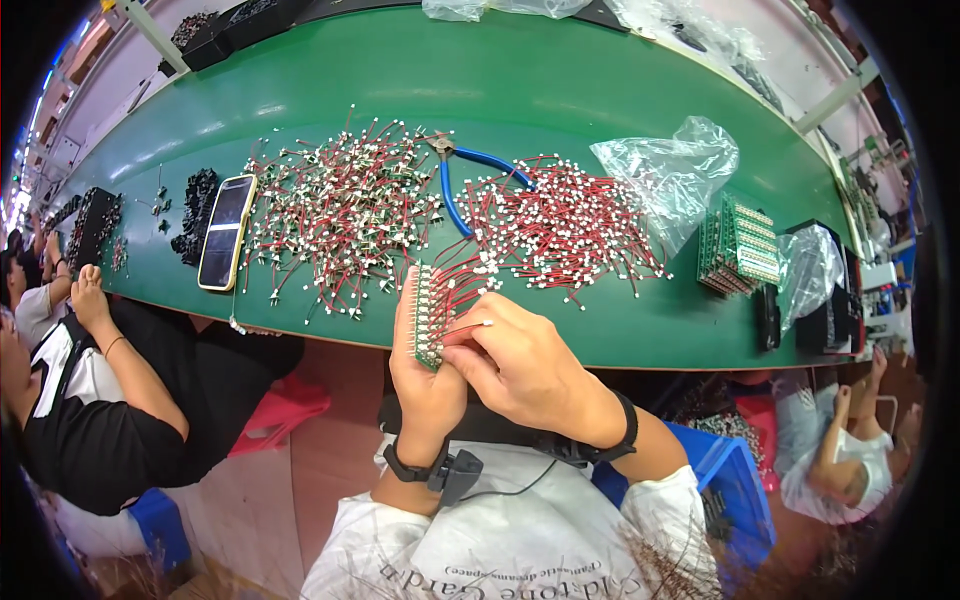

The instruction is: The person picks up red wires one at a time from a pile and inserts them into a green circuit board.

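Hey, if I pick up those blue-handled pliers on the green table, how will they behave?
The pliers look stiff, and their metal head probably makes them fairly heavy. Their handles are spread, so they may swing together when squeezed. Handle ends lie among red wires, so a few might drag along.

The left hand point(430, 395) is held upright, its fingers point(403, 318) pointed to the far side and closed in a grip. The right hand point(530, 355) is turned to the left just beside it, thumb and forefinger pinched. The left forearm point(402, 490) is raised from the near side; the right forearm point(655, 452) is slanted from the near right
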The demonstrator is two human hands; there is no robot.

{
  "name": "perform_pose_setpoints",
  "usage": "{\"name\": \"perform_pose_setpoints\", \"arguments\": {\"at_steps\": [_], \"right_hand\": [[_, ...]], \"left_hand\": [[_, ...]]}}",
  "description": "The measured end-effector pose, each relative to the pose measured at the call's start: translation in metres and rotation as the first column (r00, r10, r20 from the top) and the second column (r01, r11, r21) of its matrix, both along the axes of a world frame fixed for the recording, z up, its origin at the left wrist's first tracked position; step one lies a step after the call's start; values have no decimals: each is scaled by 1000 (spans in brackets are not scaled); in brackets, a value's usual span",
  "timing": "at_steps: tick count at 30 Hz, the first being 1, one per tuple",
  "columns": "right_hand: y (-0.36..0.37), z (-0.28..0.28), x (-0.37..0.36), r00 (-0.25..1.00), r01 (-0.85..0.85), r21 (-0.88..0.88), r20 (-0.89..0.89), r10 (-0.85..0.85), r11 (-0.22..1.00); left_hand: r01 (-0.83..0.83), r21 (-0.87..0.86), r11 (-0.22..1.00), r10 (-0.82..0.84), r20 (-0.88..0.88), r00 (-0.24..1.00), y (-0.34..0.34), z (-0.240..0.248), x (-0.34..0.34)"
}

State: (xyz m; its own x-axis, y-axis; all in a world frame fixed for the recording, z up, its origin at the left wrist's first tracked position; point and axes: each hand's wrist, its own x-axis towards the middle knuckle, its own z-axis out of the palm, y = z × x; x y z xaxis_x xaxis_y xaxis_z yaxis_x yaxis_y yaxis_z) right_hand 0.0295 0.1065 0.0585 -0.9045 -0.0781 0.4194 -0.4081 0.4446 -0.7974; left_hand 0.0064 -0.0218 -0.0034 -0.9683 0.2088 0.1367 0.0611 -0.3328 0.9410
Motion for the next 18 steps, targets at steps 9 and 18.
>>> {"name": "perform_pose_setpoints", "arguments": {"at_steps": [9, 18], "right_hand": [[-7, -2, 0, 997, 34, 62, -72, -29, 998], [-11, -4, 2, 995, 79, 81, -70, -73, 994]], "left_hand": [[-26, -106, 994, 18, -72, 997, -1, 1, -2], [-25, -128, 991, 17, -62, 998, -1, 5, 0]]}}
